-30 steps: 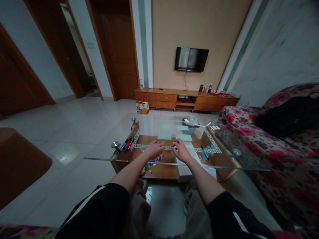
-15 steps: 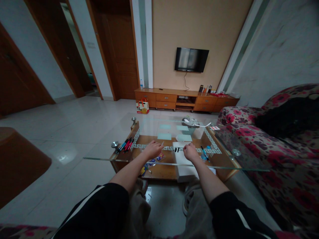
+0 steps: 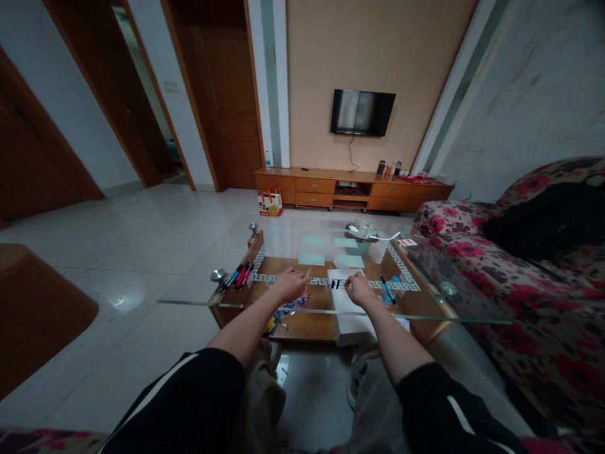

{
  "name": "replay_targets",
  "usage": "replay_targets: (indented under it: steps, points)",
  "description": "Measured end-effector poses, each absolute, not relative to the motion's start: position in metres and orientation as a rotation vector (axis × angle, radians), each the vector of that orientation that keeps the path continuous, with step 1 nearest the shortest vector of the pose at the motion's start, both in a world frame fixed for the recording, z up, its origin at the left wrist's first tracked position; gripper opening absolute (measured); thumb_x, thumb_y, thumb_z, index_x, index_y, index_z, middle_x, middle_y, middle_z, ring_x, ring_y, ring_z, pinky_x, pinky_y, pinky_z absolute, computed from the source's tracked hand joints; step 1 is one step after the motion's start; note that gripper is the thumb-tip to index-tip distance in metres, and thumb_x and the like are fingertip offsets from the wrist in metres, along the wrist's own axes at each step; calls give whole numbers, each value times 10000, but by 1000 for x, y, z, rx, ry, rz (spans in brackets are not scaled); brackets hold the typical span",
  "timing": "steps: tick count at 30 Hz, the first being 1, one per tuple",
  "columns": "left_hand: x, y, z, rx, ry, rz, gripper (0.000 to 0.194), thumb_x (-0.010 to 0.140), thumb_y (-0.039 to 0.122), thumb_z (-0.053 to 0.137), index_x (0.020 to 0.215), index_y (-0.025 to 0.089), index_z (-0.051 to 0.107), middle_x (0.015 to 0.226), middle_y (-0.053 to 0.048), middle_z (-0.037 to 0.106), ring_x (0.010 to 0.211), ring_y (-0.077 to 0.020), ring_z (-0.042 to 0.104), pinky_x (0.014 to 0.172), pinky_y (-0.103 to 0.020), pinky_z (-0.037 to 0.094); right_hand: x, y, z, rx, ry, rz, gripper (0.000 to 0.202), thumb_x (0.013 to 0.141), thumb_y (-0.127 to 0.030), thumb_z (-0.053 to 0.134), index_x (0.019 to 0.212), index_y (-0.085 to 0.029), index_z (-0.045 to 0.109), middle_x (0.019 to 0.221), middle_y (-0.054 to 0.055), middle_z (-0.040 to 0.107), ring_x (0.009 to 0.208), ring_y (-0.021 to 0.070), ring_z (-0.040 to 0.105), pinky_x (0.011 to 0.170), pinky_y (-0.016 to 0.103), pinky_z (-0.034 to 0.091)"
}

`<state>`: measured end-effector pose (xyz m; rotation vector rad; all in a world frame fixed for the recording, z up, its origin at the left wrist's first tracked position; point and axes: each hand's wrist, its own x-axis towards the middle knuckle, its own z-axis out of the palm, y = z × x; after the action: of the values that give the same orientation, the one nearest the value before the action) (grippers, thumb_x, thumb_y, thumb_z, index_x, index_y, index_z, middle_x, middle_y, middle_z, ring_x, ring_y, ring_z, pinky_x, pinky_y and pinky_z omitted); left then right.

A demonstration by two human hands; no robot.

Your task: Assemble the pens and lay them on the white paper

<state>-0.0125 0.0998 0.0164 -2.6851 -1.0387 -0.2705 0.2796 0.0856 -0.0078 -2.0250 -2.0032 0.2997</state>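
Note:
My left hand (image 3: 292, 284) is over the glass table (image 3: 278, 307), its fingers closed round a thin pale stick-like piece (image 3: 309, 273) that pokes out to the right. My right hand (image 3: 359, 289) is curled, fingertips pinched together; whatever they hold is too small to make out. Just left of those fingertips lie small black pieces (image 3: 335, 284), above a white box (image 3: 352, 325) seen through the glass. Blue and red pens (image 3: 236, 276) lie in a bunch at the table's left. To the right of my right hand is a small container with blue pens (image 3: 388, 294).
Small colourful packets (image 3: 288, 308) show near my left wrist. Beyond the table stands a waste basket (image 3: 362, 236) with a light bag in it. A flowered sofa (image 3: 477, 252) is on the right, a brown wooden piece (image 3: 42, 315) on the left.
My right hand has shifted slightly left, closer to the small black pieces. My left hand has hardly moved.

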Motion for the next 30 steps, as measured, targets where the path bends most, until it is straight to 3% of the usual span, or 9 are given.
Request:
replay_targets:
  steps: [10,16,30]
  points:
    - [-12,101,14,-2682,-1029,-285,106,894,179,557,964,175,635,909,-82,702,854,-215,652,869,-383,377,281,85,-9,-1950,-2014,265,131,856,-239,659,952,-192,735,1115,114,555,1074,244,564,956,338,428]
    - [-13,101,15,-2691,-1031,-288,115,900,177,548,967,176,641,913,-91,703,856,-212,651,870,-382,379,279,85,-3,-1910,-1839,131,181,914,-227,553,967,-182,720,1088,137,566,1018,253,584,924,345,449]
    - [-8,101,15,-2677,-981,-306,283,906,161,534,1159,234,637,939,-70,702,875,-209,651,860,-361,381,241,72,26,-1406,-1929,46,210,987,-277,462,1059,-208,647,1114,94,532,1039,226,545,950,345,461]
